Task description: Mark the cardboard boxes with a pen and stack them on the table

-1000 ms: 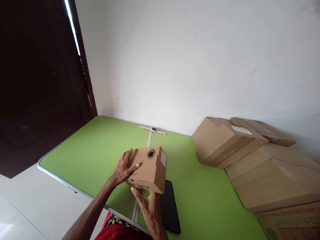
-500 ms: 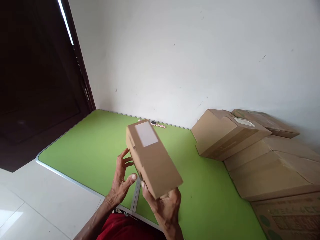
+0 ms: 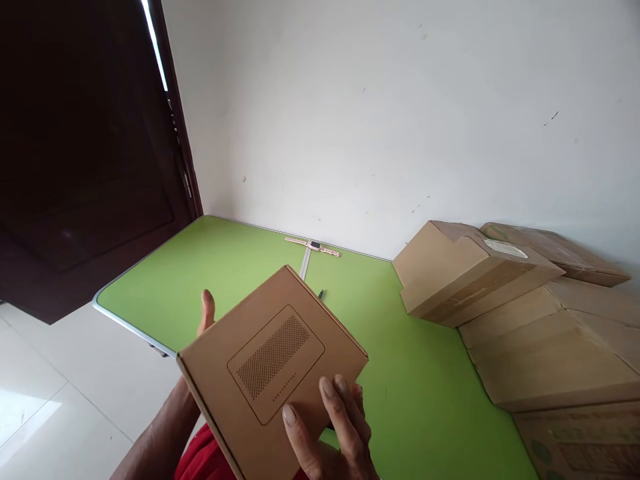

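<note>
A brown cardboard box [image 3: 215,373] is tilted up in front of me, its broad face towards me. The face carries a printed rounded rectangle with a dotted panel. My left hand [image 3: 206,313] supports the box from behind. Its thumb sticks up past the upper left edge, and the other fingers are hidden. At the lower right, my right hand [image 3: 345,433] lies against the printed face with thumb and fingers apart. Some of its fingers are hard to make out by the box edge.
A green folding table [image 3: 415,387] stands against the white wall. A pink-strapped watch [image 3: 315,246] lies at its back edge, and a small dark pen-like object [image 3: 321,293] shows behind the box. Larger cartons [image 3: 530,340] are stacked on the right. A dark door [image 3: 85,147] is at left.
The box has turned from its narrow, white-labelled side to its broad printed face and come closer. My left hand has gone behind it; my right has moved from its bottom end to its face.
</note>
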{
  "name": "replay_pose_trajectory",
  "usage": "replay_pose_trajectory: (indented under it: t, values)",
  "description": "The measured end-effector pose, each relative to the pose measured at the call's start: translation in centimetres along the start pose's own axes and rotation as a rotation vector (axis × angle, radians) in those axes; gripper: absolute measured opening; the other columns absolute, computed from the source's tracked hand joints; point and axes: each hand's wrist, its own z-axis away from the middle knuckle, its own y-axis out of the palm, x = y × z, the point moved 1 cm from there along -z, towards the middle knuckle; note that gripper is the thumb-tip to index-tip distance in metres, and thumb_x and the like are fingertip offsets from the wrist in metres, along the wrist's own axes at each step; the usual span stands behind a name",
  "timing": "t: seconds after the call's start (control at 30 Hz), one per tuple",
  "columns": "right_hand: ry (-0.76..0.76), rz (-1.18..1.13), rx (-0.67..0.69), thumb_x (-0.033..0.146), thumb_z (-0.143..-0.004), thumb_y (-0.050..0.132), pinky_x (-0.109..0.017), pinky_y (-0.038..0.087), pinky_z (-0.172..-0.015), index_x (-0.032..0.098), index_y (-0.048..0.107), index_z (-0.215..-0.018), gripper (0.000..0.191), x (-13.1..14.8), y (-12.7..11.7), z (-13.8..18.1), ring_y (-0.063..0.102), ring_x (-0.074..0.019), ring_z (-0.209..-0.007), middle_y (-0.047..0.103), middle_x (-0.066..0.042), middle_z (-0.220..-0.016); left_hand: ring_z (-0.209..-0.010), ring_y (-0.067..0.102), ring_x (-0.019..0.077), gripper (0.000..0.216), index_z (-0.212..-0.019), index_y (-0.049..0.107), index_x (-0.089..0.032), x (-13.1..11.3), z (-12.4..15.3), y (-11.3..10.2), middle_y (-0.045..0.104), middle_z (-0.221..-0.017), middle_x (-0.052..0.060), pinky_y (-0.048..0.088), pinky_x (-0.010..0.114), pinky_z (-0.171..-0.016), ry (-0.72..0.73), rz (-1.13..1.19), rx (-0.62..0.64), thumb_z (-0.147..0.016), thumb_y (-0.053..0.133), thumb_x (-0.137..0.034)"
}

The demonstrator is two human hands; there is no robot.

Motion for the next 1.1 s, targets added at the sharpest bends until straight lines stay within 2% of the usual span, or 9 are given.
replay_pose_trajectory:
  t: [0.17,0.37,0.5,0.6,0.7,0.77,0.93,1.03,1.1]
  values:
    - [-0.029,-0.03,0.086,-0.002,-0.091,0.073,-0.062,0.055,-0.118,0.044,0.055,-0.153,0.079,-1.1,-1.6,0.7,0.034,-0.037,-0.163,0.026,-0.004,-0.18,-0.128,0.071,0.0464,0.112,-0.152,0.061,-0.019,-2.1,-1.1,-0.7,0.077,-0.136,0.019,0.063,0.053,-0.097,-0.025,0.055,0.173,-0.073,0.059,-0.099]
    - [-0.19,-0.057,0.024,0.0,-0.094,0.07,-0.052,0.058,-0.116,0.041,0.048,-0.161,0.081,-3.3,-0.9,-0.6,0.038,-0.0356,-0.162,0.023,-0.006,-0.182,-0.1,0.082,0.0388,0.088,-0.149,0.062,-0.016,-2.7,-0.1,-1.9,0.083,-0.117,0.017,0.066,0.034,-0.066,-0.018,-0.039,0.224,-0.074,0.092,-0.05]
    - [0.263,-0.213,-0.018,0.004,-0.101,0.061,-0.042,0.065,-0.109,0.038,0.046,-0.165,0.074,-5.8,-0.6,-0.7,0.06,-0.0299,-0.147,0.053,-0.008,-0.166,-0.099,0.08,0.0361,0.08,-0.143,0.065,-0.019,-4.2,1.5,-1.1,0.082,-0.114,0.014,0.068,0.039,-0.079,0.191,-0.165,0.185,-0.074,0.095,-0.045]
    - [0.832,-0.607,0.068,0.043,-0.108,0.059,-0.046,0.069,-0.095,0.032,0.064,-0.15,0.044,-6.9,-0.9,-1.1,0.071,-0.0333,-0.132,0.071,-0.013,-0.145,-0.117,0.074,0.034,0.071,-0.142,0.061,-0.03,-5.4,2.4,0.2,0.073,-0.131,0.011,0.065,0.045,-0.098,0.519,-0.409,0.126,-0.079,0.094,-0.032]
    - [1.27,-1.212,0.251,0.082,-0.101,0.04,-0.056,0.064,-0.099,0.03,0.069,-0.145,0.074,-7.1,-1.1,-2.6,0.07,-0.0372,-0.131,0.073,-0.014,-0.144,-0.154,0.045,0.0376,0.071,-0.143,0.056,-0.034,-5.9,2.9,1.6,0.058,-0.152,0.01,0.033,0.061,-0.132,0.815,-0.798,0.105,-0.082,0.09,-0.016]
    - [1.434,-1.512,0.337,0.096,-0.091,0.037,-0.058,0.061,-0.102,0.026,0.073,-0.142,0.093,-7.0,-1.2,-3.7,0.072,-0.0386,-0.128,0.077,-0.015,-0.136,-0.166,0.022,0.0389,0.063,-0.14,0.056,-0.034,-5.6,3.2,2.5,0.043,-0.167,0.01,0.013,0.067,-0.136,0.853,-0.991,0.152,-0.088,0.084,-0.011]
    - [1.673,-1.506,0.249,0.066,-0.074,0.092,-0.046,0.061,-0.099,0.02,0.085,-0.112,0.06,-7.2,-1.2,-3.8,0.079,-0.0336,-0.108,0.086,-0.012,-0.109,-0.171,0.005,0.0388,0.065,-0.155,0.05,-0.034,-3.1,4.3,3.0,0.008,-0.183,0.008,0.028,0.061,-0.135,0.862,-1.178,0.352,-0.1,0.066,-0.004]
    - [1.762,-1.418,0.152,0.048,-0.063,0.103,-0.047,0.063,-0.095,0.022,0.082,-0.109,0.057,-7.4,-1.2,-2.0,0.08,-0.0328,-0.103,0.085,-0.009,-0.108,-0.171,0.001,0.036,0.075,-0.169,0.034,-0.042,-1.7,4.2,1.7,0.001,-0.185,0.003,0.027,0.06,-0.135,0.855,-1.241,0.164,-0.107,0.054,-0.005]
    - [1.759,-1.375,0.093,0.047,-0.059,0.105,-0.052,0.063,-0.096,0.025,0.078,-0.118,0.069,-7.3,-1.2,-0.8,0.078,-0.0361,-0.109,0.084,-0.009,-0.114,-0.17,0.015,0.0321,0.071,-0.17,0.029,-0.048,-1.2,3.6,0.7,0.017,-0.183,0.003,0.029,0.059,-0.134,0.708,-1.07,0.004,-0.112,0.046,-0.011]
